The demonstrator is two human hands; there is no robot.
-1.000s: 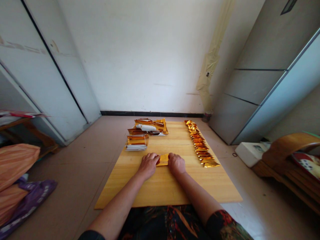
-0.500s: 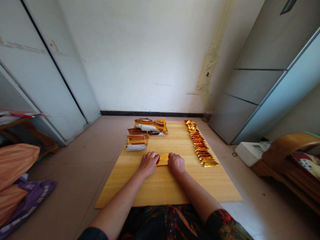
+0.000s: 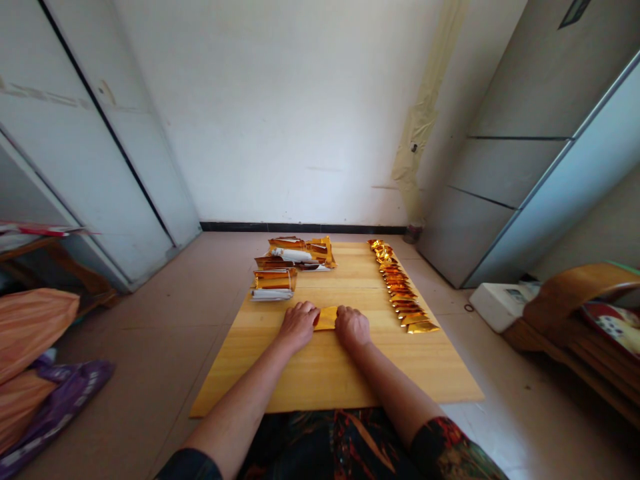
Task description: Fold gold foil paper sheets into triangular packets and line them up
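Observation:
A piece of shiny gold foil paper [image 3: 327, 319] lies low over the wooden board, stretched between my hands. My left hand [image 3: 300, 325] grips its left end with the fingers curled in. On the other end, my right hand [image 3: 353, 327] is closed the same way. Both hands hide the ends of the foil. Bundles of gold foil sheets [image 3: 275, 280] with white undersides lie beyond my left hand. To the right of my right hand runs a long row of folded gold foil pieces [image 3: 403, 293], overlapping one another.
The wooden board [image 3: 380, 377] reaches from my lap towards the white wall [image 3: 300, 120]. A grey refrigerator [image 3: 495, 173] stands at the right, with a wooden seat [image 3: 565, 320] and a white box [image 3: 500, 307] near it. Orange and purple bags [image 3: 40, 373] are at the left.
Hardly anything differs. Both hands keep their hold on the foil in the same spot, and the stacks and the row have not moved.

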